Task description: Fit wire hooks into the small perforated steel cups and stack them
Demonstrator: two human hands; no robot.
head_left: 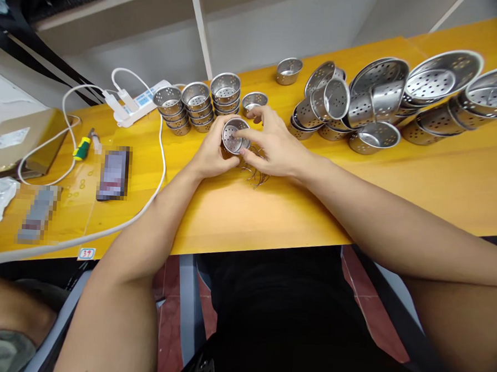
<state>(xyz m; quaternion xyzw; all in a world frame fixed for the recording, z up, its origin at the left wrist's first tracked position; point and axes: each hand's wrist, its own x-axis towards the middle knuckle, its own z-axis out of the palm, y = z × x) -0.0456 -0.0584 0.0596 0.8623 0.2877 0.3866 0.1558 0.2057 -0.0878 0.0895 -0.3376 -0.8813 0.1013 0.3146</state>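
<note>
A small perforated stainless steel cup is held at its side by my left hand, the fingers wrapped round it and the mouth turned up towards me. My right hand reaches over the cup from the right. Its index finger points into the mouth and its thumb is at the near rim, with a gap between them. On the table just under my right hand lie several thin curved metal wires, partly hidden by it. Another small metal cup stands behind my right hand.
Stacked perforated cups stand behind my left hand. Larger perforated metal bowls and cups crowd the right. A white power strip, its cable, a green-yellow screwdriver handle and a cardboard box are left. Someone's leg is beside me.
</note>
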